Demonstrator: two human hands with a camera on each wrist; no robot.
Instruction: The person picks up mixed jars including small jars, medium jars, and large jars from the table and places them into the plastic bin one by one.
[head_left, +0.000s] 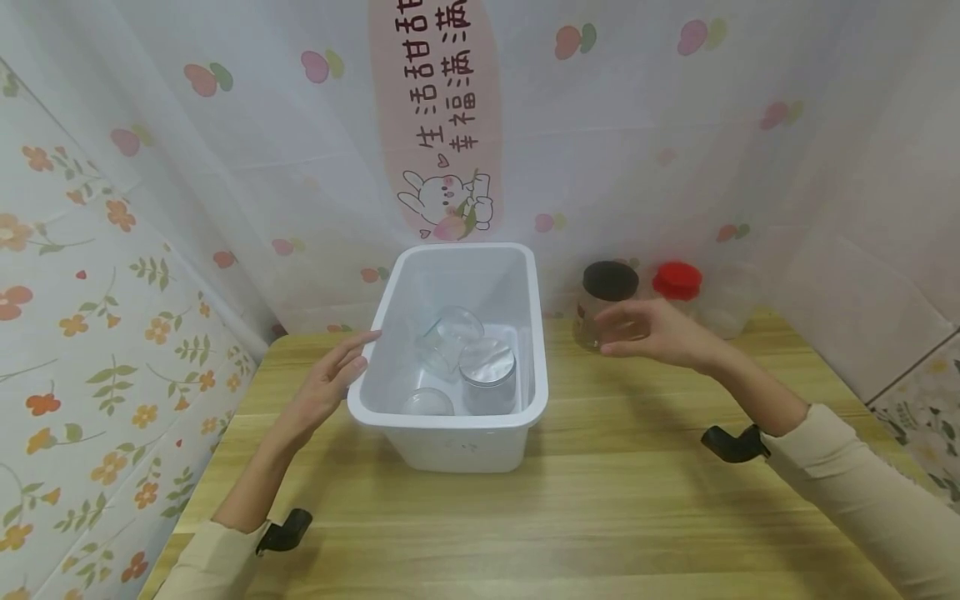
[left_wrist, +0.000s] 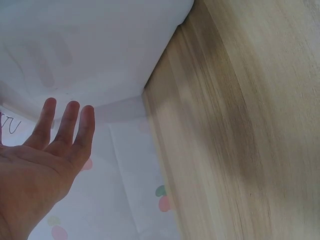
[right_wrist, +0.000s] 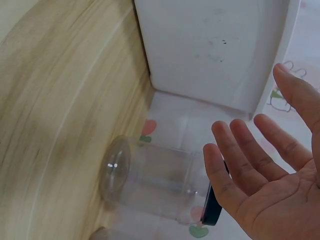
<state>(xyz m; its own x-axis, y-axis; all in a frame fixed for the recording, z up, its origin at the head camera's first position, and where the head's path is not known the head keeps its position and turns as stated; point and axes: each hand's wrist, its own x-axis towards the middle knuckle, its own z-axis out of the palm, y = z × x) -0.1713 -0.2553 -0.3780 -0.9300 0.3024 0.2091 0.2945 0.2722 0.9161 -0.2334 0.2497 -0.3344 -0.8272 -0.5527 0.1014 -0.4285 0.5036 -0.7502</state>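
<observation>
A white plastic bin [head_left: 457,450] stands on the wooden table. Inside it are a clear jar with a silver lid [head_left: 487,362] and other clear containers [head_left: 442,342], partly hidden by the front wall. My left hand [head_left: 322,392] is at the bin's left rim, its fingers extended along the outside. On the right, my right hand [head_left: 660,335] is held in front of a clear jar with a black lid [head_left: 611,282], overlapping it in the head view. In the right wrist view, the fingers are spread near the lid of that upright jar [right_wrist: 160,175], and the palm holds nothing.
Right of the black-lidded jar stands a jar with a red lid [head_left: 677,281], partly behind my right hand. Another clear container [head_left: 731,304] is beside it. A printed curtain [head_left: 300,192] hangs along the table's back edge, and a floral sheet [head_left: 112,358] covers the left side.
</observation>
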